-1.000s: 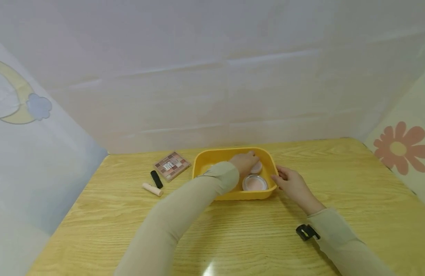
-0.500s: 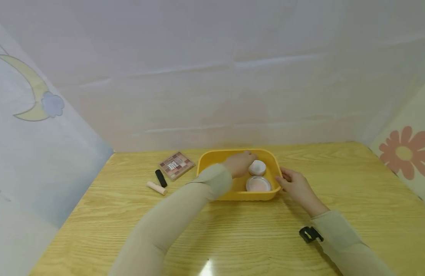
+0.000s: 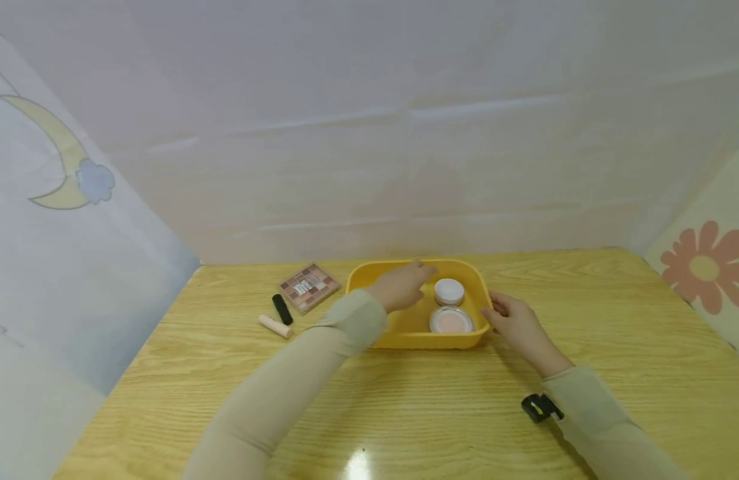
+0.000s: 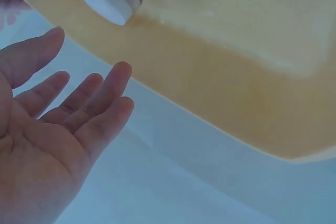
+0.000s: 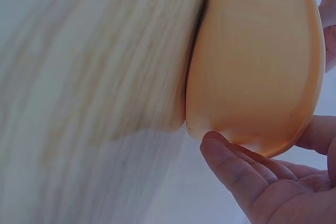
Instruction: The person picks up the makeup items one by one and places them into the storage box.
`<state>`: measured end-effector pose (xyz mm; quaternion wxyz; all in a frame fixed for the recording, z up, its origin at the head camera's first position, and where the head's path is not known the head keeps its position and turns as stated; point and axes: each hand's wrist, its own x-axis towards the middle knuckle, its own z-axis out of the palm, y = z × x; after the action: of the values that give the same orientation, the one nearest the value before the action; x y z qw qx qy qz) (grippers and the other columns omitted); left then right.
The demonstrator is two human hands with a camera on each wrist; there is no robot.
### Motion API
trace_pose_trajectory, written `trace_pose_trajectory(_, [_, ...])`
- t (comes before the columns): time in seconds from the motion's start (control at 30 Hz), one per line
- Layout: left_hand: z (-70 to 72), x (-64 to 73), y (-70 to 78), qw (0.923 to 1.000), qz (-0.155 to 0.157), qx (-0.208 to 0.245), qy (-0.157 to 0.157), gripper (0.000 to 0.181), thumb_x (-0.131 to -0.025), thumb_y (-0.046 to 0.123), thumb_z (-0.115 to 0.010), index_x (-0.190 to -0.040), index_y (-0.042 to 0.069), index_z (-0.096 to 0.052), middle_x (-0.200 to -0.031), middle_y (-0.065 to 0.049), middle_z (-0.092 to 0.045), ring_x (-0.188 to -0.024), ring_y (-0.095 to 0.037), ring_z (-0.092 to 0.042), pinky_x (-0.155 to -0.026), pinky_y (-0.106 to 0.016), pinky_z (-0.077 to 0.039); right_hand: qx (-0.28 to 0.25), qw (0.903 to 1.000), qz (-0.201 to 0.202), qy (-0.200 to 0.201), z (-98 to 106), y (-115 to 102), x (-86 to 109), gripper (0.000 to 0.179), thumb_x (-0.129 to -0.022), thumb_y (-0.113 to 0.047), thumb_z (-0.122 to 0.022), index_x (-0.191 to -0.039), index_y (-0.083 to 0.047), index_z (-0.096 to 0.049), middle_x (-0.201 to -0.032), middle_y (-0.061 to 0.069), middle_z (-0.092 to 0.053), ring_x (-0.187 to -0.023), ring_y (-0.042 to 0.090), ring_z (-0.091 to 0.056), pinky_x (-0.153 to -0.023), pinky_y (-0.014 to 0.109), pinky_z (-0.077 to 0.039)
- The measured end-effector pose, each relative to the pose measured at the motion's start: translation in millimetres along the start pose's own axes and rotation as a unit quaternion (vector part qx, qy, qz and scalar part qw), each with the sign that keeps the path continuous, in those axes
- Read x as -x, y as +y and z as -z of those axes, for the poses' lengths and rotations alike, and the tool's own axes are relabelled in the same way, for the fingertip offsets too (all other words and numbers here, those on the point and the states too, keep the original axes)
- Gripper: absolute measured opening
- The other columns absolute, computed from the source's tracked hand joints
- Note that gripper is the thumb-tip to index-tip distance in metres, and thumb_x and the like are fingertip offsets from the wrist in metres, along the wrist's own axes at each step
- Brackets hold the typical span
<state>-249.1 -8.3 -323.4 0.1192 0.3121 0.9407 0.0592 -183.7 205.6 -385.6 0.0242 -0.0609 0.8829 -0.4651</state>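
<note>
A yellow plastic bin (image 3: 426, 341) stands on the wooden table in the head view. Inside its right half lie a small round jar with a white lid (image 3: 449, 289) and, nearer the front, a clear-rimmed round compact (image 3: 451, 321). My left hand (image 3: 401, 287) hovers over the bin, left of the jar; in the left wrist view its fingers are spread and hold nothing. My right hand (image 3: 518, 328) grips the bin's right end. The right wrist view has the thumb over the rim and the fingers (image 5: 233, 169) against the outer wall (image 5: 252, 61).
Left of the bin, an eyeshadow palette (image 3: 310, 287) lies on the table (image 3: 441, 413), with a black tube (image 3: 282, 309) and a pale pink tube (image 3: 276, 327) beside it. A pale cloth wall (image 3: 369, 167) rises behind the table's back edge.
My left hand has let go of the white-lidded jar and drawn back to the left, leaving it in the bin behind the compact. My right hand stays at the bin's end.
</note>
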Motion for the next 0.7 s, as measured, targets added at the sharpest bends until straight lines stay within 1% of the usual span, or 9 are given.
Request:
trace_pose_trajectory(0.13, [1.8, 5.2, -1.3, 1.0000, 0.001, 0.001, 0.001, 0.056, -0.099, 0.011, -0.057, -0.150, 0.009, -0.036, -0.153, -0.013, -0.034, -0.135, -0.026, -0.042, -0.104, -0.034, -0.041, 0.002, 1.0000, 0.000, 0.001, 0, 0, 0.4, 0.052, -0.102, -0.008, -0.048, -0.140, 0.022, -0.029, -0.130, 0.039, -0.048, -0.110, 0.045, -0.057, -0.075, 0.040, -0.057])
trace_pose_trajectory(0.3, [2.3, 8.6, -2.5, 1.0000, 0.002, 0.000, 0.003, 0.056, -0.099, 0.013, -0.058, -0.150, 0.010, -0.036, -0.153, -0.014, -0.035, -0.133, -0.026, -0.044, -0.103, -0.034, -0.042, 0.002, 1.0000, 0.001, 0.001, 0, -1, 0.8, 0.051, -0.102, -0.008, -0.048, -0.140, 0.021, -0.030, -0.130, 0.038, -0.049, -0.109, 0.044, -0.058, -0.075, 0.038, -0.056])
trace_pose_trajectory(0.43, [2.2, 11.8, -3.8, 1.0000, 0.004, -0.004, 0.006, 0.056, -0.099, 0.013, -0.058, -0.150, 0.010, -0.036, -0.152, -0.013, -0.037, -0.132, -0.026, -0.045, -0.102, -0.035, -0.043, 0.001, 1.0000, 0.003, 0.000, 0, -1, 0.7, 0.051, -0.102, -0.008, -0.048, -0.140, 0.021, -0.030, -0.129, 0.039, -0.049, -0.108, 0.043, -0.058, -0.074, 0.038, -0.056])
trace_pose_trajectory(0.5, [2.0, 14.2, -4.5, 0.9999, 0.005, -0.004, 0.009, 0.056, -0.099, 0.014, -0.059, -0.150, 0.011, -0.037, -0.151, -0.012, -0.038, -0.132, -0.025, -0.045, -0.104, -0.034, -0.041, 0.003, 1.0000, 0.004, 0.002, -1, -1, 0.8, 0.051, -0.102, -0.008, -0.048, -0.140, 0.021, -0.030, -0.129, 0.038, -0.049, -0.108, 0.043, -0.059, -0.074, 0.038, -0.057])
trace_pose_trajectory(0.7, [2.0, 23.6, -8.1, 0.9997, 0.009, 0.021, 0.012, 0.055, -0.099, 0.013, -0.058, -0.149, 0.009, -0.037, -0.151, -0.010, -0.038, -0.135, -0.024, -0.042, -0.108, -0.034, -0.037, 0.005, 1.0000, 0.006, 0.004, -2, 3, -0.2, 0.051, -0.102, -0.008, -0.048, -0.140, 0.021, -0.030, -0.129, 0.038, -0.049, -0.109, 0.044, -0.058, -0.073, 0.036, -0.057])
